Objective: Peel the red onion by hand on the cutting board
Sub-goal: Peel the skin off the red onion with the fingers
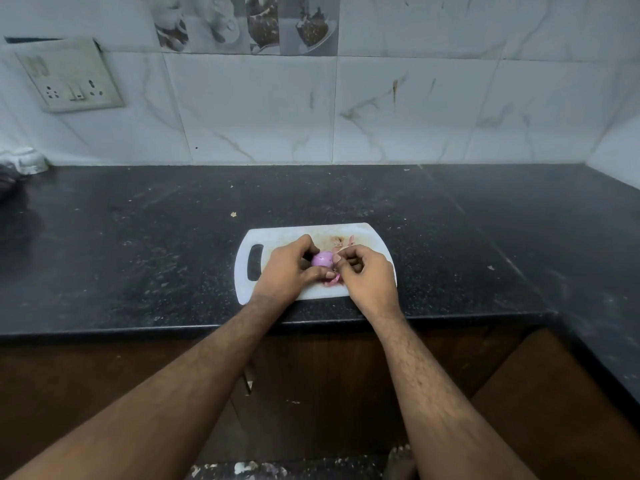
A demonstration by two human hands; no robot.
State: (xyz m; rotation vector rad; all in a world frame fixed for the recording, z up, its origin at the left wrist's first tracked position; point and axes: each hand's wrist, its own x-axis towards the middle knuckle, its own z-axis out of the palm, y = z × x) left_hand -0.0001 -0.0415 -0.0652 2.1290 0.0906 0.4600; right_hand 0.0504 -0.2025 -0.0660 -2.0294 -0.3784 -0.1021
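Note:
A small red onion [322, 260], its shiny purple flesh exposed, is held just above the white cutting board [273, 239]. My left hand [289, 270] grips the onion from the left, thumb below and fingers curled over the top. My right hand [365, 275] pinches a strip of onion skin [340, 250] at the onion's right side. Loose skin pieces [330, 279] lie on the board under my hands, and more peel [346, 241] lies at the board's far side.
The board sits near the front edge of a black granite counter [138, 244], with its handle slot [255, 262] to the left. A tiled wall with a socket panel [71, 76] rises behind. A white cloth-like object [24, 160] lies at the far left.

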